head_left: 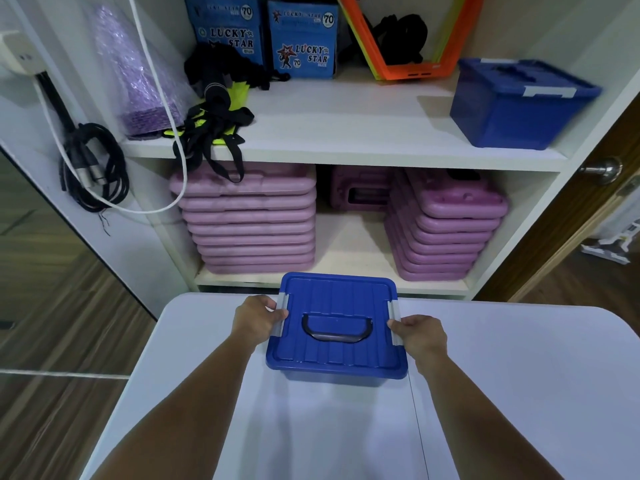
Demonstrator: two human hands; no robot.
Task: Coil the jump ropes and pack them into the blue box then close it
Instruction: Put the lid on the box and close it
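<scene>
A blue box [337, 348] with its lid on and a black handle folded flat stands at the far middle of the white table [502, 393]. My left hand [258, 318] grips its left side, the thumb on the grey left latch [282, 315]. On the opposite side my right hand [420, 336] grips the box, fingers at the grey right latch [394, 323]. No jump rope shows on the table; the inside of the box is hidden.
Behind the table is a white shelf unit [346, 147]. Its upper shelf holds a second blue box [516, 102], black straps [214, 123], Lucky Star cartons [303, 43] and an orange frame. Stacks of pink cases [249, 220] fill the lower shelf. Cables hang at the left.
</scene>
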